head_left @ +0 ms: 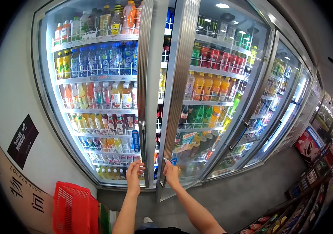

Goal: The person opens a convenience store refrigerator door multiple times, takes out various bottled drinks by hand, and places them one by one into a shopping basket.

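A glass fridge door (180, 89) with a ribbed metal frame stands slightly ajar in front of me. My right hand (171, 173) is closed on the handle at that frame's lower part. Beside the frame of the left fridge door (144, 97), my left hand (135, 171) is raised with its fingers loosely bent and apart, and I see nothing in it. Whether its fingertips touch the left door, I cannot tell. Behind the glass, shelves hold blue-labelled bottles (104, 58), orange drink bottles (207, 85) and red cans (224, 60).
Red shopping baskets (71, 208) stand at the lower left, by the wall. More fridge doors (277, 89) run off to the right. Shelves of packaged goods (291, 208) border the grey floor (248, 185) at the lower right.
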`<state>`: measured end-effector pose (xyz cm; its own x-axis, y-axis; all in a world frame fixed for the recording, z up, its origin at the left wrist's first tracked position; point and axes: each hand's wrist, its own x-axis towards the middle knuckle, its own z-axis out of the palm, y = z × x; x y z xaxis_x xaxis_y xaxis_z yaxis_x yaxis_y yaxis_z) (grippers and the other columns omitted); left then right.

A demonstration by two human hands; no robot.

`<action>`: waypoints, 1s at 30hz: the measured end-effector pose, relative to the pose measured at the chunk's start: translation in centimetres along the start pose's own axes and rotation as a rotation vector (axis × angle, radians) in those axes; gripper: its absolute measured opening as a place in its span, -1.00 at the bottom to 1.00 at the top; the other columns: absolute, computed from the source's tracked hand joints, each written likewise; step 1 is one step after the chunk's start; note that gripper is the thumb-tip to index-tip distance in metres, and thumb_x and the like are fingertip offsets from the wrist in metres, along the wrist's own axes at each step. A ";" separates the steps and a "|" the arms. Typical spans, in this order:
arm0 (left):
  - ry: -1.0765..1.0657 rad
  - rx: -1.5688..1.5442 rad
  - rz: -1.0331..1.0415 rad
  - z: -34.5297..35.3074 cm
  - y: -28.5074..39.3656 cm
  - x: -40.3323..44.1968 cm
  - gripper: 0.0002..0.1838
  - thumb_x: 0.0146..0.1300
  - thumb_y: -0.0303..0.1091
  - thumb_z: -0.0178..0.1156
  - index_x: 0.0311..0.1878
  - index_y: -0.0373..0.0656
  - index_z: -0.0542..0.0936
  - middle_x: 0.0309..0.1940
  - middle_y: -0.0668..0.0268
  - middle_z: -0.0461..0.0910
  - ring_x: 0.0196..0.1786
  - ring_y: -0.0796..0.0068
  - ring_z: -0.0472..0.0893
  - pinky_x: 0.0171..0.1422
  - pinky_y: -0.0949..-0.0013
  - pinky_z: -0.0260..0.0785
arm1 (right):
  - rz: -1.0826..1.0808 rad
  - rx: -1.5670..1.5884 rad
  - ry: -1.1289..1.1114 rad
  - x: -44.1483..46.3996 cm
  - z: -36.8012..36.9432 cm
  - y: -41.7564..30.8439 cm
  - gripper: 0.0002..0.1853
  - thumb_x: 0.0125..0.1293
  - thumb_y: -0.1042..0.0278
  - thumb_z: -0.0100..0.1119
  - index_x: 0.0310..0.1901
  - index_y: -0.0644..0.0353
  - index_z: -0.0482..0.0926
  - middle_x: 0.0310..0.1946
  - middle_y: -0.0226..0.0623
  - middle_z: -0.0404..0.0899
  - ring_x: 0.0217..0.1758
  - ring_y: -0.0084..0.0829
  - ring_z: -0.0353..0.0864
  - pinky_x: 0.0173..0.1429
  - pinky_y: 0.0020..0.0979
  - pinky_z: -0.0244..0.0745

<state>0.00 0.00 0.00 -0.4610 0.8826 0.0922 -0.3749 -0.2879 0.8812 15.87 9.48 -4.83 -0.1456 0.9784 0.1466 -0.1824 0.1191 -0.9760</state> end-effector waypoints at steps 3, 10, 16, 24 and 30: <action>0.007 0.005 -0.012 3.1 -1.0 -5.2 -0.74 0.50 -0.31 0.00 0.10 -0.17 0.56 -0.11 0.30 0.65 -0.11 0.56 0.61 0.04 0.47 0.41 | -0.032 -0.139 0.055 -3.7 -4.1 -2.3 -0.36 0.49 -0.15 -0.01 -0.68 0.10 0.23 -0.73 -0.51 0.20 -0.67 -0.60 0.21 -0.54 -0.48 0.11; -0.108 0.066 -0.040 3.7 -2.4 -12.3 -0.74 0.52 -0.32 -0.02 0.11 -0.19 0.55 -0.09 0.30 0.65 -0.09 0.54 0.61 0.05 0.44 0.41 | 0.005 -0.074 0.153 -11.9 -7.8 -3.5 -0.38 0.49 -0.09 0.01 -0.70 0.11 0.25 -0.74 -0.48 0.23 -0.67 -0.59 0.23 -0.54 -0.46 0.12; -0.180 0.046 -0.110 7.8 -3.9 -16.5 -0.75 0.51 -0.31 0.00 0.10 -0.21 0.53 -0.10 0.28 0.64 -0.10 0.53 0.61 0.02 0.44 0.42 | -0.029 -0.181 0.278 -19.1 -13.8 -6.5 -0.39 0.49 -0.05 -0.01 -0.70 0.14 0.26 -0.74 -0.46 0.25 -0.66 -0.58 0.26 -0.54 -0.45 0.14; -0.438 -0.018 -0.202 15.4 -6.0 -20.1 -0.75 0.51 -0.30 0.01 0.10 -0.18 0.54 -0.09 0.30 0.63 -0.09 0.52 0.61 0.03 0.43 0.41 | -0.084 -0.238 0.664 -25.6 -21.1 -9.2 -0.40 0.48 -0.01 -0.02 -0.68 0.23 0.34 -0.72 -0.46 0.30 -0.63 -0.57 0.31 -0.50 -0.43 0.21; -0.562 -0.012 -0.284 18.5 -6.5 -21.8 -0.74 0.49 -0.31 0.01 0.13 -0.17 0.53 -0.07 0.30 0.62 -0.06 0.52 0.60 0.08 0.39 0.38 | -0.240 -0.410 1.047 -29.0 -25.6 -13.3 -0.69 0.41 0.19 0.11 -0.37 0.29 0.50 -0.45 -0.33 0.50 -0.34 -0.45 0.48 -0.18 -0.39 0.40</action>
<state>27.32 -10.51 0.84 0.1498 0.9848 0.0881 -0.4315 -0.0150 0.9020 47.37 -16.16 -0.25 0.7644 0.5611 0.3175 0.2618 0.1800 -0.9482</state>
